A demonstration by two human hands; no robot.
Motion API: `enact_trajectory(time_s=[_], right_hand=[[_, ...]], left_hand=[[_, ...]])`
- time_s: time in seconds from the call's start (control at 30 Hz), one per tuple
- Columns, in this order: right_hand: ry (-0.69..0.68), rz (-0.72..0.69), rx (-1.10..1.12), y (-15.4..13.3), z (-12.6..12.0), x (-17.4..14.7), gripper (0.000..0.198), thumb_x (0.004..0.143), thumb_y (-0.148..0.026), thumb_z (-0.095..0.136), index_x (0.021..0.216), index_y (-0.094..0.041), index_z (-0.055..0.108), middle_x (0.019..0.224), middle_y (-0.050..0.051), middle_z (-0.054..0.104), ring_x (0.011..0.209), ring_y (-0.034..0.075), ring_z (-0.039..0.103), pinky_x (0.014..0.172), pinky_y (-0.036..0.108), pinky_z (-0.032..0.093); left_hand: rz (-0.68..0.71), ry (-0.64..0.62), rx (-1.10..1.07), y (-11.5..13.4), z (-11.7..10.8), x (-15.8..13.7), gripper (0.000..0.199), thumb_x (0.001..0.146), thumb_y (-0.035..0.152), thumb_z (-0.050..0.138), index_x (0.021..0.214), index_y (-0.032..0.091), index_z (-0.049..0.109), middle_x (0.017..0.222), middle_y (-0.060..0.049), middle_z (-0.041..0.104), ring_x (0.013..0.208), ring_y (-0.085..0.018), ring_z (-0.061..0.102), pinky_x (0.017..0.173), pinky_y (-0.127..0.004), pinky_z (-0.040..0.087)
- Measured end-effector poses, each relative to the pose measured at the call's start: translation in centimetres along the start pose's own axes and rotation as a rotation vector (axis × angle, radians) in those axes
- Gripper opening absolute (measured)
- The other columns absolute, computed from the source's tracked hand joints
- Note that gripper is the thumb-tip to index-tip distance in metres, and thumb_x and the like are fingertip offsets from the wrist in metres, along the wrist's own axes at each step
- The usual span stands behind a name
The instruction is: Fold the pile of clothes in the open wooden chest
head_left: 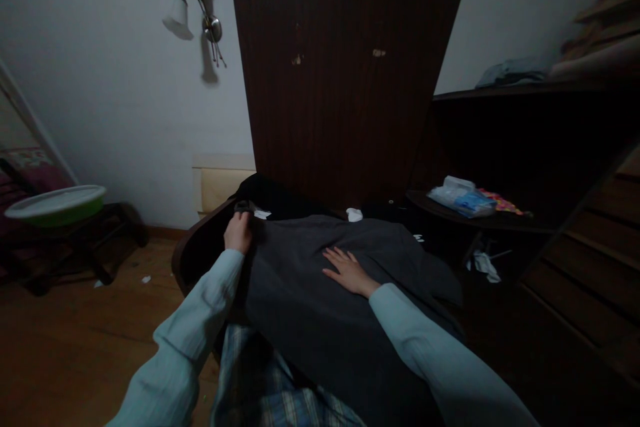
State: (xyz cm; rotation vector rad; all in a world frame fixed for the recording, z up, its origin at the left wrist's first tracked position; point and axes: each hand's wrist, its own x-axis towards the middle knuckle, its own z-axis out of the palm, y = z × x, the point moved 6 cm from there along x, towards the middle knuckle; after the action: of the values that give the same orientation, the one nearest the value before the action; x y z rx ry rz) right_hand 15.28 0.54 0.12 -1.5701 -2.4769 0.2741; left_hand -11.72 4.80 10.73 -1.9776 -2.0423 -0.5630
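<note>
A dark grey garment [300, 273] lies spread out in front of me, its lower part hanging toward my lap. At its far left corner my left hand [239, 232] is closed on the garment's edge, where a bunched bit of dark cloth shows above the fingers. My right hand [349, 271] rests flat on the middle of the cloth with the fingers spread. A small white tag or scrap [262, 214] sits just right of my left hand. Which kind of garment it is, I cannot tell.
Behind the garment stands a tall dark wooden board [340, 80]. Plastic packets [463, 197] lie on a dark shelf [430, 203] at the right. A green and white basin [57, 205] sits on a stool [75, 240] at the left. A wall lamp [179, 17] hangs above.
</note>
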Motion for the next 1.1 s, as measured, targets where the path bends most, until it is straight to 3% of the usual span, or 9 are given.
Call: enact_trajectory(time_s=[0.07,0.13,0.27,0.47,0.6,0.77,0.83,0.93,1.1], right_hand=[[0.006,-0.003,-0.004,0.0,0.0,0.0,0.06,0.082,-0.056,0.023,0.131,-0.022,0.03,0.14,0.003,0.024,0.129,0.021,0.015,0.103,0.044,0.011],[0.013,-0.002,-0.008,-0.1,0.0,0.0,0.06,0.082,-0.056,0.024,0.131,-0.022,0.03,0.14,0.003,0.025,0.129,0.021,0.016,0.103,0.044,0.011],[0.021,0.0,-0.004,-0.1,0.0,0.0,0.06,0.082,-0.056,0.024,0.131,-0.023,0.03,0.139,0.003,0.026,0.129,0.021,0.016,0.103,0.044,0.011],[0.02,0.006,0.02,0.0,0.0,0.0,0.06,0.081,-0.057,0.024,0.131,-0.023,0.03,0.14,0.002,0.025,0.129,0.021,0.017,0.103,0.045,0.011],[0.031,0.002,0.012,0.1,0.1,0.0,0.06,0.081,-0.057,0.023,0.131,-0.023,0.03,0.139,0.002,0.026,0.129,0.021,0.017,0.103,0.045,0.012],[0.022,0.011,0.0,0.0,-0.2,-0.1,0.06,0.081,-0.056,0.023,0.13,-0.023,0.031,0.139,0.003,0.026,0.128,0.021,0.018,0.103,0.044,0.012],[0.019,0.013,0.0,-0.1,-0.3,-0.2,0.059,0.082,-0.056,0.023,0.13,-0.023,0.031,0.139,0.003,0.026,0.128,0.021,0.018,0.103,0.044,0.013],[0.02,0.013,0.004,-0.1,-0.3,-0.3,0.059,0.082,-0.056,0.024,0.13,-0.023,0.031,0.139,0.003,0.026,0.129,0.021,0.018,0.103,0.044,0.012],[0.029,0.018,-0.004,-0.1,-0.2,-0.3,0.059,0.082,-0.055,0.025,0.13,-0.022,0.032,0.139,0.004,0.027,0.128,0.02,0.018,0.103,0.044,0.013]], left_hand=[[0.164,-0.077,-0.066,2.3,-0.3,-0.2,0.036,0.078,0.023,0.041,0.114,0.022,0.044,0.109,-0.007,0.051,0.096,-0.019,0.054,0.074,-0.025,0.042],[0.182,-0.174,-0.092,2.6,-0.1,-0.6,0.039,0.08,0.037,0.039,0.115,0.02,0.044,0.109,-0.007,0.053,0.096,-0.02,0.054,0.077,-0.026,0.042],[-0.014,-0.347,-0.017,-1.2,1.3,-1.9,0.054,0.076,0.057,0.031,0.099,0.014,0.054,0.103,-0.014,0.058,0.095,-0.026,0.056,0.075,-0.031,0.043],[-0.052,-0.531,-0.214,-4.6,5.5,-3.8,0.06,0.059,0.063,0.049,0.092,0.014,0.057,0.096,-0.013,0.063,0.088,-0.026,0.059,0.068,-0.027,0.045],[-0.075,-0.49,-0.266,-4.8,6.4,-3.7,0.05,0.055,0.056,0.056,0.086,0.016,0.057,0.091,-0.011,0.063,0.085,-0.024,0.059,0.066,-0.026,0.044],[0.067,-0.389,-0.314,-3.8,4.9,-3.2,0.022,0.053,0.039,0.06,0.059,0.019,0.052,0.074,-0.003,0.059,0.078,-0.02,0.056,0.067,-0.026,0.042],[0.037,-0.378,-0.365,-4.1,4.6,-3.2,0.016,0.056,0.033,0.056,0.056,0.019,0.047,0.066,0.0,0.055,0.072,-0.017,0.054,0.063,-0.024,0.041],[-0.117,-0.333,-0.407,-5.5,4.3,-3.6,0.011,0.061,0.028,0.05,0.062,0.019,0.044,0.059,0.003,0.052,0.063,-0.015,0.053,0.057,-0.023,0.041],[-0.368,0.033,-0.393,-7.7,0.6,-4.8,0.034,0.065,0.023,0.05,0.098,0.018,0.044,0.086,-0.006,0.059,0.079,-0.021,0.057,0.07,-0.03,0.043]])
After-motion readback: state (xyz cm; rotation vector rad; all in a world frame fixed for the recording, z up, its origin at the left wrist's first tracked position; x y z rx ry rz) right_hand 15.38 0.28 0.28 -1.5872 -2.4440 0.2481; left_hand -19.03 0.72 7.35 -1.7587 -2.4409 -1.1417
